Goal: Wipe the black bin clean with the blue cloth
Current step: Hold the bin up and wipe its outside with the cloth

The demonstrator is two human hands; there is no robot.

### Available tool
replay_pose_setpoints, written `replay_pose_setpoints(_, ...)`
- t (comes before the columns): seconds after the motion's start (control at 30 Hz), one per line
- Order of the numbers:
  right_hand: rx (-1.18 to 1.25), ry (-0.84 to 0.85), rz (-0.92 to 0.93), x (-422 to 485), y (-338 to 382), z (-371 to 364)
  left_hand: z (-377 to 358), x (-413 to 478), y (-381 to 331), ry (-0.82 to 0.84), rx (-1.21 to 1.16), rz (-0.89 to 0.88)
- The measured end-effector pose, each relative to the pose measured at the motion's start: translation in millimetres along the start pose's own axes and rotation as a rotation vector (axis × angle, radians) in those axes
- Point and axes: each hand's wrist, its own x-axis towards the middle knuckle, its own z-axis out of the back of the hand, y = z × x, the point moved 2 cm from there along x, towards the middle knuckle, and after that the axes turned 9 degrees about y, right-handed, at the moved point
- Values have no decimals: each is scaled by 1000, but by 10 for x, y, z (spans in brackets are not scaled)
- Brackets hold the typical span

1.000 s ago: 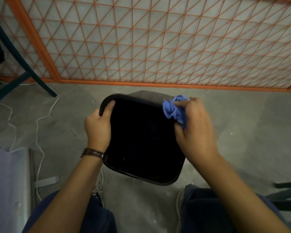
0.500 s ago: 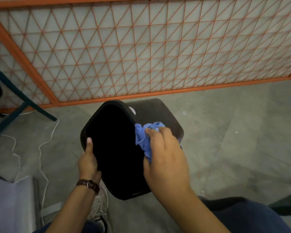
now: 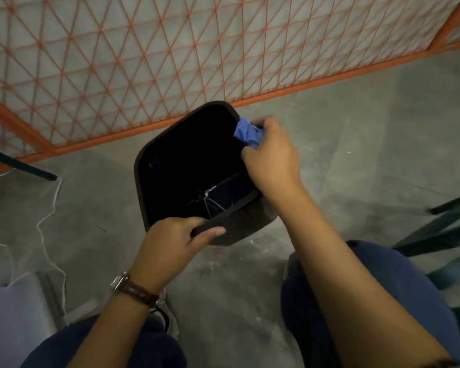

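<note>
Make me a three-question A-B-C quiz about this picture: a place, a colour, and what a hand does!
1. Where is the cloth? A on the floor; B at the bin's rim; C on a chair.
2. What colour is the fence? A orange; B green; C white.
3. What is the left hand doing? A hanging free; B gripping the bin; C holding the cloth.
Answers: 1 B, the right hand holds it there. 2 A, its bars are orange. 3 B, its fingers curl round the rim.

Before the fence point(image 3: 144, 62) the bin point(image 3: 243, 225), cloth point(image 3: 246, 134) at right rim, left hand point(image 3: 170, 243) at near rim.
</note>
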Motion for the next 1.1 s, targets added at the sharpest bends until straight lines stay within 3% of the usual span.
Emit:
replay_pose_setpoints(0.07,256,-42,-13,28,28,6,4,26,118,-118,-18,71)
replay_pose_setpoints(0.13,285,-48,8,43,34,-21,121,47,311,-257,-206,244)
replay_pose_setpoints(0.23,-70,85,167,-80,2,-260,255,29,452,-428,-560,395)
replay_pose_setpoints(0.3,-365,54,283,-194,-9,-430,272,10,484,-465,-678,429)
replay_pose_setpoints(0.37,-433,56,321,-222,-42,-492,296,-13,518,-489,-758,445)
replay_pose_setpoints(0.47,-373,23,259,-153,-185,-438,354,-45,580,-503,-807,444)
replay_pose_setpoints(0.6,-228,-33,-37,-8,-352,-276,483,-32,558,-530,-732,397)
replay_pose_setpoints(0.67,-249,-10,-84,51,-285,-298,511,-36,563,-510,-685,344)
replay_pose_setpoints(0.73,-203,23,-15,62,-95,-439,486,-55,574,-464,-686,317)
replay_pose_setpoints(0.83,56,128,135,-50,333,-764,406,-57,606,-421,-707,330)
replay_pose_setpoints(1.1,276,349,385,-508,750,-1282,464,-21,774,-655,-996,396)
